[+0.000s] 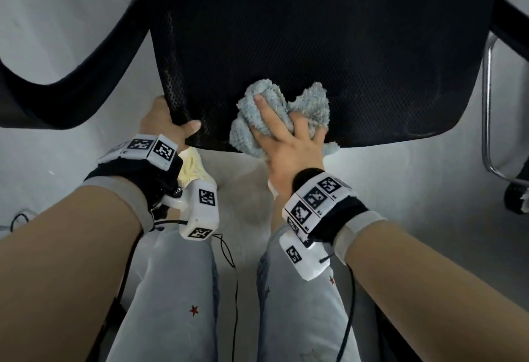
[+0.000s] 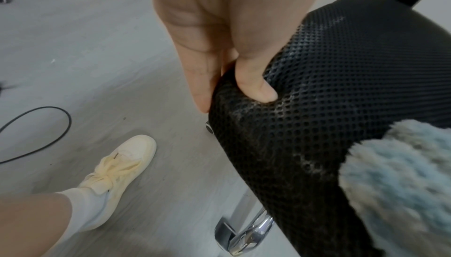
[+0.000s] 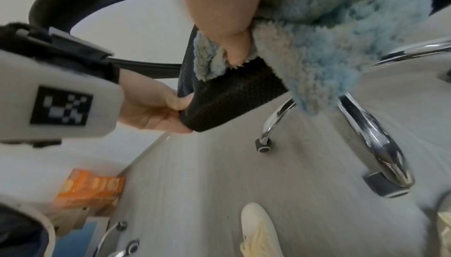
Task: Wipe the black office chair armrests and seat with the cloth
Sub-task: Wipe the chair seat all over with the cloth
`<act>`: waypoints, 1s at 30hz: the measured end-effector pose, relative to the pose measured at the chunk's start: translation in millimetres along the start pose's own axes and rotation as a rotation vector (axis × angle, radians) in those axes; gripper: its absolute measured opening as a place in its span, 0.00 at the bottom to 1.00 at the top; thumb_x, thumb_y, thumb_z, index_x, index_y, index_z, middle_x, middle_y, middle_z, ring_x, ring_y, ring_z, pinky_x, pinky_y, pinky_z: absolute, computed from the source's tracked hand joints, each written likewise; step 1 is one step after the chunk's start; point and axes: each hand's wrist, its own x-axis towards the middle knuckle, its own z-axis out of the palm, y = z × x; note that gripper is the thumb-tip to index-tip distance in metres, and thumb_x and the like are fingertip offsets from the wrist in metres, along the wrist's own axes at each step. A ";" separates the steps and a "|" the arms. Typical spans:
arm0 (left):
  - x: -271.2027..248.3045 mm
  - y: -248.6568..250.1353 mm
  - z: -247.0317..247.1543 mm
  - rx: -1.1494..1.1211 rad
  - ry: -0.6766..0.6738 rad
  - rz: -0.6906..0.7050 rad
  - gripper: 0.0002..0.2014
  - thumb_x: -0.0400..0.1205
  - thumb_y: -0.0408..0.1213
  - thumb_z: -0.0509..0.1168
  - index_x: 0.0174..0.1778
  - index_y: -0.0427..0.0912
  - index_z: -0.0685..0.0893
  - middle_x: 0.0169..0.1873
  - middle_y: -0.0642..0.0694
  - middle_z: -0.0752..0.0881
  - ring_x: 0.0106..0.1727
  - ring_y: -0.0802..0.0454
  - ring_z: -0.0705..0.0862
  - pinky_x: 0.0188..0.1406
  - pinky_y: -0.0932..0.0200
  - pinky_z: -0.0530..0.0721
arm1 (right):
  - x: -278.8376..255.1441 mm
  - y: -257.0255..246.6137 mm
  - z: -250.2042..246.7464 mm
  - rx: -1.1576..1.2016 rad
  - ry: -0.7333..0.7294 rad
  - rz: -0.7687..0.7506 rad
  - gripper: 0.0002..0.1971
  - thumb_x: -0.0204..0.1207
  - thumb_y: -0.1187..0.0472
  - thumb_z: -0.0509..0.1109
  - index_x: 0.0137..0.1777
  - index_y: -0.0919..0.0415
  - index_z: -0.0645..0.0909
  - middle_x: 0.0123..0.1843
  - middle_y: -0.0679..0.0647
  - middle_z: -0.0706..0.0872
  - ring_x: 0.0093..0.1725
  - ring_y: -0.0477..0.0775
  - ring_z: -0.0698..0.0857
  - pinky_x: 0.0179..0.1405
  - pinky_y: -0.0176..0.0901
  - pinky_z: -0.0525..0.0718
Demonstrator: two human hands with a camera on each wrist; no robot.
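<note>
With the left hand [image 1: 164,121] gripping the seat [image 1: 329,55] corner and the right hand [image 1: 286,138] clutching the cloth [image 1: 303,104] at the front edge, a hard stroke could roll the chair away.

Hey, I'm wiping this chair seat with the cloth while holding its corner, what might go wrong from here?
The chair stands on casters, so a firm push could roll it away; only the left hand steadies the seat, by its front corner. The cloth is bunched under the right hand, with part hanging over the front edge, so it may slip off or wipe little. A black cable loops on the floor near the shoe, possibly a trip hazard.
</note>
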 end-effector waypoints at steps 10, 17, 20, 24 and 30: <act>-2.5 6.3 -11.0 -0.045 -0.165 -0.020 0.31 0.74 0.34 0.71 0.72 0.36 0.67 0.67 0.35 0.77 0.62 0.34 0.80 0.56 0.35 0.83 | 38.7 -12.0 -31.9 0.074 0.401 -0.082 0.30 0.69 0.58 0.70 0.73 0.44 0.70 0.75 0.55 0.70 0.61 0.58 0.61 0.56 0.66 0.68; -5.4 8.9 -13.0 -0.132 -0.281 -0.135 0.26 0.79 0.38 0.66 0.70 0.34 0.69 0.69 0.35 0.76 0.62 0.39 0.80 0.58 0.37 0.82 | 109.2 -62.6 -49.6 -0.327 0.135 -0.342 0.27 0.76 0.57 0.63 0.74 0.36 0.65 0.81 0.52 0.56 0.76 0.63 0.59 0.68 0.67 0.57; -1.0 4.6 -15.3 -0.131 -0.245 -0.137 0.23 0.78 0.37 0.68 0.68 0.38 0.71 0.65 0.39 0.78 0.57 0.39 0.81 0.44 0.42 0.86 | 147.2 -60.4 -70.0 -0.255 0.302 -0.146 0.29 0.74 0.58 0.63 0.73 0.34 0.64 0.81 0.54 0.57 0.75 0.65 0.60 0.68 0.68 0.57; 3.9 5.7 -18.9 -0.169 -0.359 -0.147 0.23 0.80 0.40 0.66 0.70 0.45 0.68 0.61 0.37 0.81 0.45 0.36 0.88 0.45 0.41 0.86 | 147.3 -69.9 -71.3 -0.206 0.404 0.090 0.29 0.75 0.57 0.63 0.74 0.35 0.63 0.79 0.56 0.60 0.74 0.66 0.61 0.66 0.66 0.62; -2.0 -3.1 -11.1 -0.246 -0.390 -0.204 0.19 0.83 0.30 0.57 0.72 0.37 0.68 0.49 0.39 0.81 0.18 0.60 0.83 0.24 0.61 0.86 | 75.2 -68.9 -25.7 -0.408 0.098 -0.362 0.15 0.67 0.50 0.73 0.55 0.40 0.84 0.67 0.56 0.77 0.63 0.67 0.75 0.58 0.66 0.73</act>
